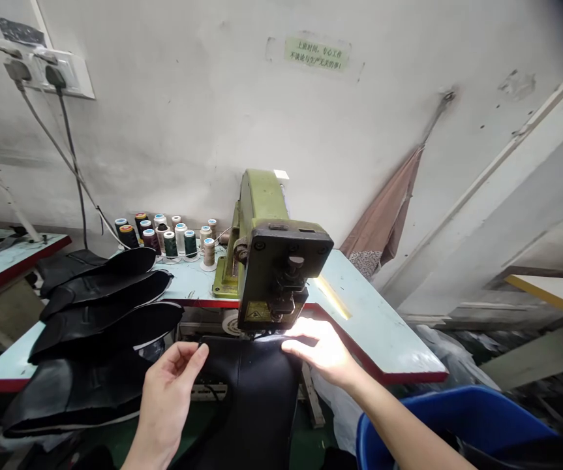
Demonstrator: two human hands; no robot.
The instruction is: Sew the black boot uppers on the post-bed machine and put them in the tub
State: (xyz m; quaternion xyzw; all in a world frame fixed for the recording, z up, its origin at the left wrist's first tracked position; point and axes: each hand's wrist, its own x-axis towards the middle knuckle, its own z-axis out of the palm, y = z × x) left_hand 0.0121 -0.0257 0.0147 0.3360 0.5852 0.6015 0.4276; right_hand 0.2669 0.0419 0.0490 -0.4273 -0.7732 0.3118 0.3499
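A black leather boot upper [261, 398] hangs down in front of me, its top edge at the foot of a green sewing machine [261, 202]. My left hand [171, 385] pinches the left end of that edge between thumb and fingers. On the right, my right hand [318, 349] grips the edge close beside the machine's dark head [281, 274], under a bright light. The needle area is hidden behind the machine head. Several more black boot uppers [90, 339] lie stacked on the table to the left.
Several thread spools [170, 243] stand at the back of the light-blue table [383, 326], left of the machine. A blue bin [457, 408] is at lower right. A brown cloth [389, 209] hangs on the wall. Plugs and cables [56, 78] run down at upper left.
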